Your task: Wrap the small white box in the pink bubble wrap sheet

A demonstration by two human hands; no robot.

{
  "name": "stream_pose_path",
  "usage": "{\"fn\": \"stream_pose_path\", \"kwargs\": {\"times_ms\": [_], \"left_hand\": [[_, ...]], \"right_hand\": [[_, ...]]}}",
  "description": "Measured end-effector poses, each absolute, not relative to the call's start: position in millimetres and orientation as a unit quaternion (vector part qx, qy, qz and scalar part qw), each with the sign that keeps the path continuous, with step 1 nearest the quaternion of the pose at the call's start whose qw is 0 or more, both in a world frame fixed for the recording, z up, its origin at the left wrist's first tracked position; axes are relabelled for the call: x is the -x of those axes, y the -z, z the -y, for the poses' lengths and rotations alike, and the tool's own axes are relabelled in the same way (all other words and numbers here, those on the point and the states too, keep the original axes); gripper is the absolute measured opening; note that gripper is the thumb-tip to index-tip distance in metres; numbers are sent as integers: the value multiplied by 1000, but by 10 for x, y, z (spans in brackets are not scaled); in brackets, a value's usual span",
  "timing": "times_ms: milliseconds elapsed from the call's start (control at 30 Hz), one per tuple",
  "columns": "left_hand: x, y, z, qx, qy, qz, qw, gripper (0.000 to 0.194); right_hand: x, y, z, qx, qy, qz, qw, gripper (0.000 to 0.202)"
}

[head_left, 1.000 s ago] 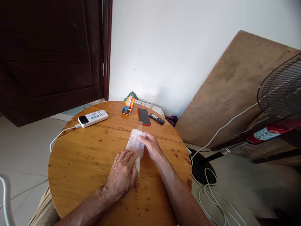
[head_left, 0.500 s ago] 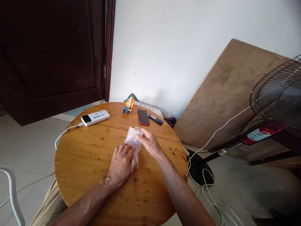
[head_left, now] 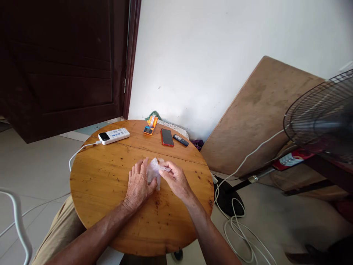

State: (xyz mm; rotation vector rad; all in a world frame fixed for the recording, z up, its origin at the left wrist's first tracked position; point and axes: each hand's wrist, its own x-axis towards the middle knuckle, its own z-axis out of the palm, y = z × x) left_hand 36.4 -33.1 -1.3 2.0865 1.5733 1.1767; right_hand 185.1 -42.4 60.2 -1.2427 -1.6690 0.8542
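A piece of clear bubble wrap (head_left: 153, 170) lies crumpled near the middle of the round wooden table (head_left: 110, 206). My right hand (head_left: 176, 179) pinches its right edge between thumb and fingers, lifting that edge a little. On the left side of the wrap, my left hand (head_left: 138, 184) rests on the table with fingers spread, its thumb against the wrap's lower part. Whether anything is inside the wrap cannot be made out.
Along the table's far side are a white power bank (head_left: 114, 135) with a cable, an orange tape dispenser (head_left: 150, 125), a red-edged phone (head_left: 167, 137) and a small dark device (head_left: 181, 140). A fan (head_left: 322, 114) stands at the right.
The wrap is more bunched and folded, its right edge pulled up by my right hand. My left hand has moved slightly left, its fingers spreading off the wrap. The view has shifted slightly.
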Motion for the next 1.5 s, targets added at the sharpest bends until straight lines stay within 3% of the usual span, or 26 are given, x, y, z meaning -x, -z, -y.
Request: {"fn": "stream_pose_path", "kwargs": {"times_ms": [300,733,900,1000,1100,1267,1500], "left_hand": [[-354,32,272,-716,-407,-516,235,56],[-282,53,242,-705,-415,-467,336,20],[-99,-56,230,-708,-406,-410,408,20],[66,-121,244,-721,-354,-347,484,37],[147,-93,244,-755,-331,-345,449,50],[49,54,199,-775,-363,-356,374,41],[-66,83,182,-740,-407,-351,404,32]], "right_hand": [[-1816,-566,544,505,-325,663,448,15],[-1686,-278,812,494,-248,691,466,18],[-1677,-241,862,473,-207,731,447,20],[-1680,-194,887,463,-149,767,418,23],[-1683,-137,896,451,-96,792,400,30],[-1682,-74,888,451,-74,800,389,36],[-1706,-193,808,456,-136,770,425,30]]}}
